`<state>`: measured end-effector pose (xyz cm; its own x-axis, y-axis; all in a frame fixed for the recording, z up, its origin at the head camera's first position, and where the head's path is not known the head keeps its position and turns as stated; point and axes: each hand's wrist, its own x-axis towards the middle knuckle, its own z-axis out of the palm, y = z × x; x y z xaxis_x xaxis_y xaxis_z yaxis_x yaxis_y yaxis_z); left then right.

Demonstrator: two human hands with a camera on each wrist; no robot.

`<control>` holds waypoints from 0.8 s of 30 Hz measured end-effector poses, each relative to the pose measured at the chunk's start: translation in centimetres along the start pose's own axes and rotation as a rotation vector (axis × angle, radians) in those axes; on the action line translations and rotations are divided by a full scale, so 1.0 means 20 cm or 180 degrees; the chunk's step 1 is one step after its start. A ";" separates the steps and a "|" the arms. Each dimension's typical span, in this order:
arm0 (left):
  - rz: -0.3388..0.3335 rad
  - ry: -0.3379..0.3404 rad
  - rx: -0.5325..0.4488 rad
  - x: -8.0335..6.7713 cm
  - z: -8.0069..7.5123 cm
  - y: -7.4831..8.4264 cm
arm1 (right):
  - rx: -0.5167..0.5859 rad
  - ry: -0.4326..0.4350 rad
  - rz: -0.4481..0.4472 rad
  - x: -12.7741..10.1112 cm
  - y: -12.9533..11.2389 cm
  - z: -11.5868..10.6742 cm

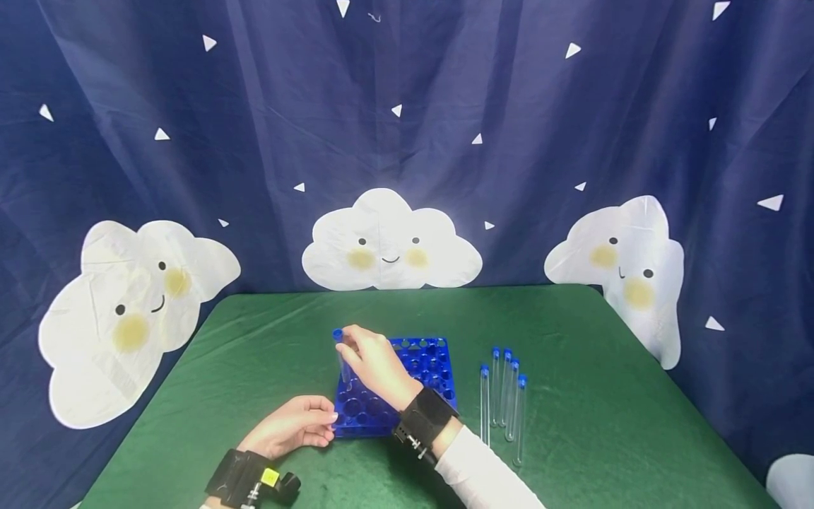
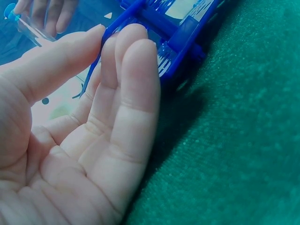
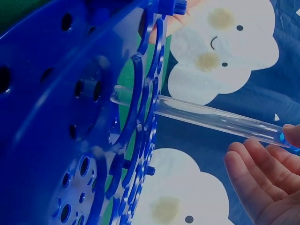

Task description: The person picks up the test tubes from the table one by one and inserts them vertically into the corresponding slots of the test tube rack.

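The right hand (image 1: 376,364) hides the middle of the tube (image 1: 342,357) in the head view. The rack (image 3: 70,117) is cut off by the right wrist view's left edge. The left hand (image 2: 79,140) runs off its frame's bottom and left edges.

A dark navy curtain (image 1: 254,127) hangs in soft folds across the whole back of the room, scattered with small white triangles (image 1: 573,50). Three white smiling clouds with yellow cheeks are printed on it: one at the left (image 1: 130,311), one in the middle (image 1: 389,244) just behind the far edge of the surface, and one at the right (image 1: 626,265). The surface (image 1: 604,417) is covered in green felt-like cloth, evenly lit, with only faint shadows.
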<state>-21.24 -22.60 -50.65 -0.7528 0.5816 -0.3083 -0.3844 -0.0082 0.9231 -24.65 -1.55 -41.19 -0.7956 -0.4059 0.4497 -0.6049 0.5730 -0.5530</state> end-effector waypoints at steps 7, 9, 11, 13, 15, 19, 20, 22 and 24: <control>-0.0008 -0.0012 -0.0018 0.00 0.00 0.00 | 0.0172 0.0021 0.0077 -0.01 0.02 -0.03; -0.0012 -0.0013 -0.0019 0.00 0.00 0.00 | 0.0223 0.0049 0.0104 -0.02 0.03 -0.06; -0.0010 -0.0018 -0.0020 0.00 0.00 0.00 | 0.0253 0.0084 0.0126 -0.03 0.04 -0.08; -0.0011 -0.0025 -0.0025 0.00 0.00 0.00 | 0.0269 0.0134 0.0147 -0.04 0.05 -0.12; -0.0021 -0.0025 -0.0034 0.00 0.00 0.00 | 0.0256 0.0202 0.0165 -0.05 0.07 -0.15; -0.0018 -0.0007 -0.0003 0.00 0.00 0.00 | 0.0252 0.0379 0.0218 -0.09 0.14 -0.24; -0.0018 -0.0001 0.0003 0.00 0.00 0.00 | 0.0242 0.0439 0.0231 -0.10 0.16 -0.26; -0.0012 0.0008 0.0017 0.00 0.00 0.01 | 0.0218 0.0552 0.0289 -0.12 0.20 -0.31; -0.0015 0.0015 0.0016 -0.01 0.00 0.01 | 0.0148 0.0647 0.0399 -0.14 0.24 -0.36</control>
<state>-21.20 -22.64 -50.50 -0.7536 0.5777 -0.3137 -0.3853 -0.0015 0.9228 -25.07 7.46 -40.12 -0.8444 -0.1793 0.5048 -0.5064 0.5745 -0.6430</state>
